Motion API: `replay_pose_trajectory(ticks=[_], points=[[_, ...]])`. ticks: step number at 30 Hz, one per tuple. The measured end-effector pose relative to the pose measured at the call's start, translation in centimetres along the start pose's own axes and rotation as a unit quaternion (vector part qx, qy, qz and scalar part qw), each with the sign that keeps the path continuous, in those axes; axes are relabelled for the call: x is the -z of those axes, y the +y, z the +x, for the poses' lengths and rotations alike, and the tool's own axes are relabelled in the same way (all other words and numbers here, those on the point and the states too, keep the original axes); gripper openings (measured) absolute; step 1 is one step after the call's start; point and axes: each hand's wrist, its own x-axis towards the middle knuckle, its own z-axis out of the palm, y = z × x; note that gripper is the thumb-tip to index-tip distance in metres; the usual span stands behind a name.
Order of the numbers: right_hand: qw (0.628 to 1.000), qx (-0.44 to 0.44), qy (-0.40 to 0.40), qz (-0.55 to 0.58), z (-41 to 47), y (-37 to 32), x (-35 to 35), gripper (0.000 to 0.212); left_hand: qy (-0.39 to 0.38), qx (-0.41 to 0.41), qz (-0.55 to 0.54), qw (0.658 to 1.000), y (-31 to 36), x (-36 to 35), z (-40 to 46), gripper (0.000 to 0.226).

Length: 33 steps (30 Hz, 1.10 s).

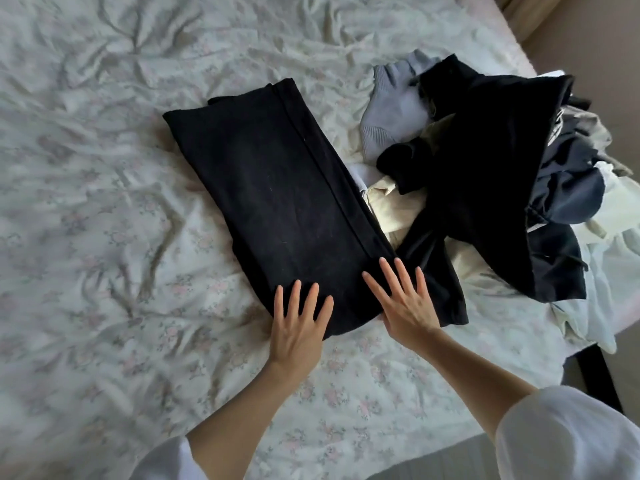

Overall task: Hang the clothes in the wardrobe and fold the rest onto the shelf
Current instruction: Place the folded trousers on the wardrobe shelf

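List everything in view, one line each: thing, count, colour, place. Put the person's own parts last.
Black garment: one, black, laid flat and folded lengthwise mid-bed.
Pile of clothes: one heap, black, navy, cream and white, on the bed's right side, its edge under the black garment.
Pale blue knit: one, light blue-grey, at the far edge of the pile.
Bed sheet: one, white with faint pink floral print, wrinkled, covering the bed.
Floor: brown, beyond the bed's right edge.
Sleeves: two, white, bottom corners.
Left hand: open, flat on the garment's near end.
Right hand: open, flat beside it on the garment.
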Motion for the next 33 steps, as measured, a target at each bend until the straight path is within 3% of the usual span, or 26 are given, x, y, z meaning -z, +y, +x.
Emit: replay_pose_trajectory(ticks=[6,13,18,23,25,29,33], points=[[0.999,-0.008,0.03,0.036,1.5,-0.2,1.4,0.08,0.146,0.002,-0.088,0.985,-1.2,1.6,-0.3,0.052],[0.991,-0.033,0.062,0.116,-0.3,0.1,3.8,0.072,0.159,-0.042,-0.118,0.979,-2.7,5.0,-0.5,0.04],[0.991,-0.025,0.078,0.109,-4.6,-1.4,5.4,0.066,0.035,-0.072,-0.13,0.988,-3.8,7.8,-2.9,0.025],[0.998,0.042,-0.02,0.035,-11.3,-5.0,5.9,0.054,-0.118,-0.08,-0.164,0.976,-4.7,9.7,-8.1,0.024],[0.993,0.078,-0.082,0.03,-14.0,-6.5,6.1,0.045,-0.206,-0.088,-0.192,0.955,-4.7,10.3,-10.4,0.023],[0.96,0.145,-0.229,0.066,-19.0,-8.8,6.3,0.029,-0.403,-0.109,-0.261,0.87,-4.0,10.4,-13.6,0.011],[0.925,0.118,-0.307,0.188,-20.6,-9.7,6.7,0.035,-0.453,-0.117,-0.281,0.838,-4.1,10.1,-13.9,0.024]])
